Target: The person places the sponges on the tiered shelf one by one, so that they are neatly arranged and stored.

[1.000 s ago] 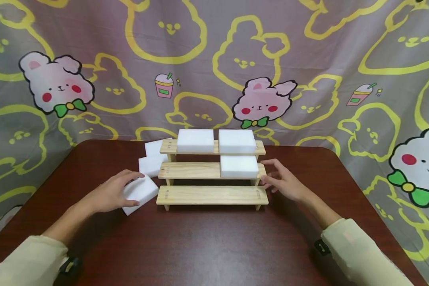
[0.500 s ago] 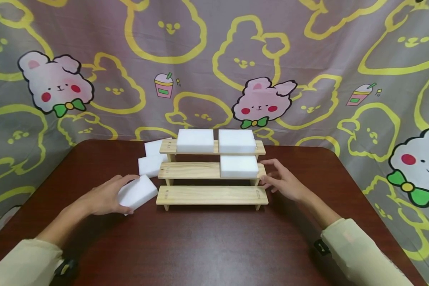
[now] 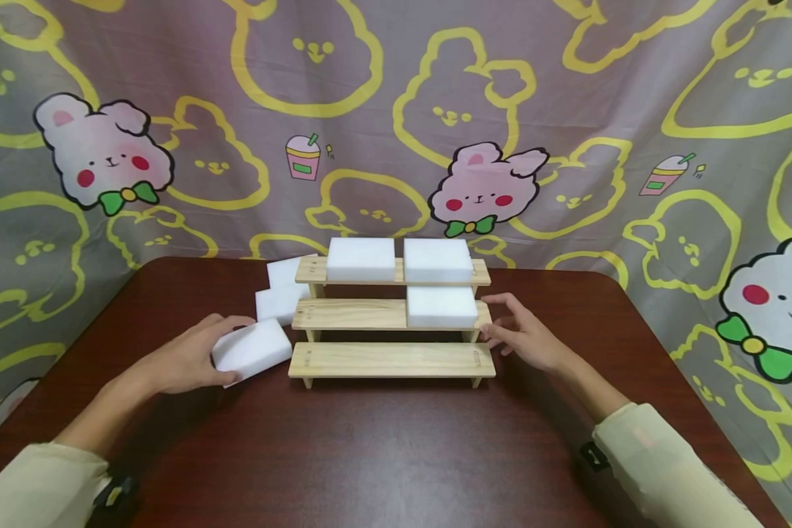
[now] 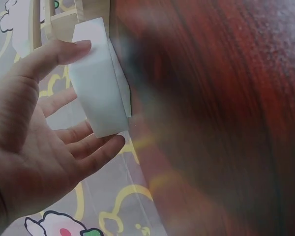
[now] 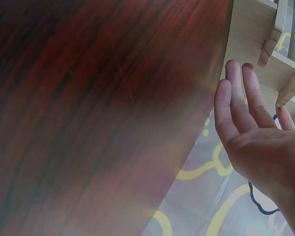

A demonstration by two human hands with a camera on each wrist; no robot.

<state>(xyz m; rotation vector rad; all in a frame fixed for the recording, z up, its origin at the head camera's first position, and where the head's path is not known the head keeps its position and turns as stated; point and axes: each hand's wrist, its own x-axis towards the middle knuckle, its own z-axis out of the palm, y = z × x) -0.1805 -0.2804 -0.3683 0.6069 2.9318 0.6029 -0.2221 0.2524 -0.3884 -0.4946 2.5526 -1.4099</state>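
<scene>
Block (image 3: 254,350) gripped in the left hand (image 3: 185,357), between thumb and fingers, just beside the bottom shelf (image 3: 389,359) at nine o'clock. It has swung clockwise, seemingly nearer lining up with the shelf. Long axis runs eight to two o'clock. Right hand (image 3: 524,336), fingers spread, at the stand's (image 3: 366,314) three o'clock; contact unclear.

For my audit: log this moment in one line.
left hand: holds white block; right hand: at wooden rack, right end; top shelf: two blocks; middle shelf: one block
</scene>
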